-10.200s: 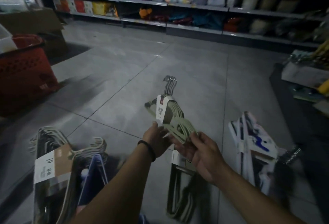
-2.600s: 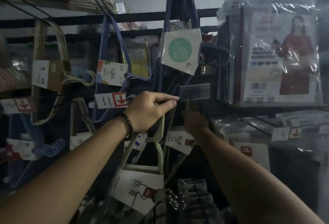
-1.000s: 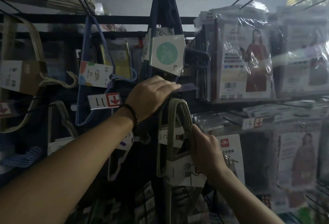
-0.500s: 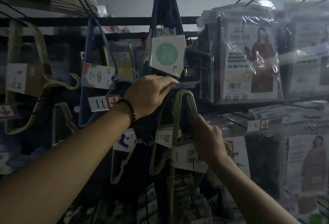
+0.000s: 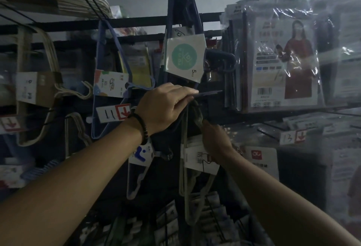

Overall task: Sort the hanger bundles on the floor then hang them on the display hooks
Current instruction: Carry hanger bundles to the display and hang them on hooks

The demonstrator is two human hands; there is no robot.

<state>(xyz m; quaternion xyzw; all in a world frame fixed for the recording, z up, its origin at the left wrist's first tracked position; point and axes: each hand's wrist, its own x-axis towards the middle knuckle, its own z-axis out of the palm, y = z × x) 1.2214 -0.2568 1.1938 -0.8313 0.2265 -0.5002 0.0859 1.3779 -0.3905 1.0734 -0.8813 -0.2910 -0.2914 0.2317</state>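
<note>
The bundle of slim, pale green hangers, banded with a white paper label, hangs upright against the dark metal display rack. Its rounded top bend sits just beneath a flat dark plastic tag strip. The right hand grasps the bundle just above the label, while the left hand pinches the strip's near end. Above hangs a dark blue hanger bundle with a mint-circled white card, with glossy, crinkled plastic-wrapped packs to the right.
</note>
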